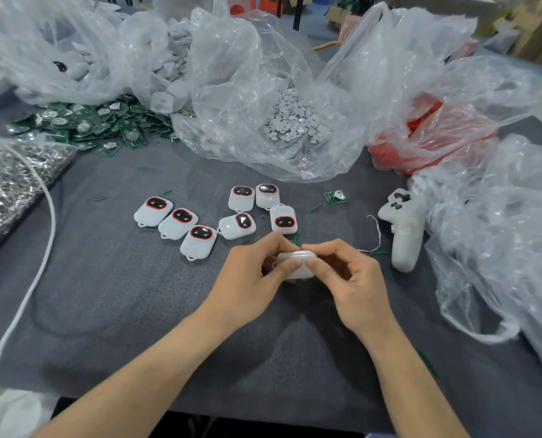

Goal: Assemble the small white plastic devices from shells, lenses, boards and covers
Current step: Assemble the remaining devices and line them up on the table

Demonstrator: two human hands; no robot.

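Note:
Both hands hold one small white device [296, 263] just above the grey mat [136, 279]. My left hand [253, 279] grips its left side and my right hand [345, 276] grips its right side, with both thumbs pressing on its near face. Its front is hidden by my fingers. Several finished white devices with red-ringed dark lenses lie beyond my hands, one group at the left [176, 224] and another in the middle [260, 207]. A single green board [335, 196] lies to the right of them.
A heap of green boards [95, 121] lies at the back left, beside a bag of metal rings [7, 184]. Open plastic bags hold small white discs [295, 118], white shells [168, 58] and red parts [421, 134]. A white controller [404, 229] lies at right. A white cable [42, 248] runs along the left.

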